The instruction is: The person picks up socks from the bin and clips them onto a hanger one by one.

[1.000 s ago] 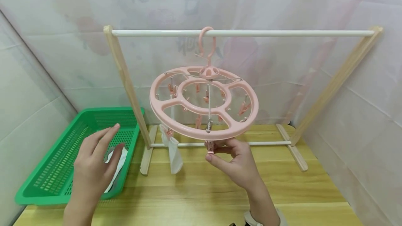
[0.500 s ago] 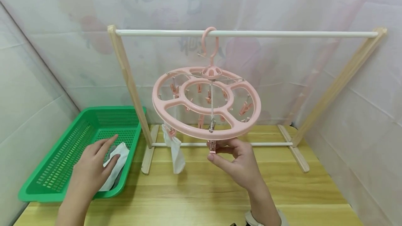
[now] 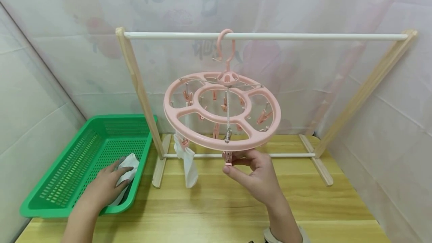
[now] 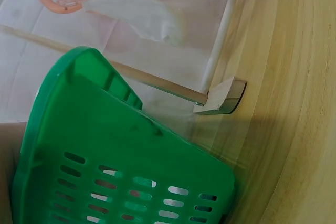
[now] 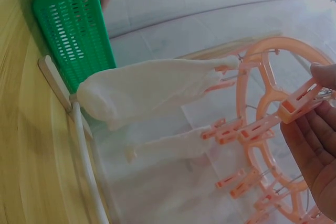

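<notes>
While left hand (image 3: 107,185) grips white cloth (image 3: 126,168) in basket (image 3: 67,171), right hand (image 3: 258,177) pinches clip (image 3: 228,158) — both closed.

Bare forearms, no sleeves; pale band at right wrist (image 3: 270,233).

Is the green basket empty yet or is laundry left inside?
Not empty. The green basket holds a white cloth near its front right corner, under the left hand.
</notes>
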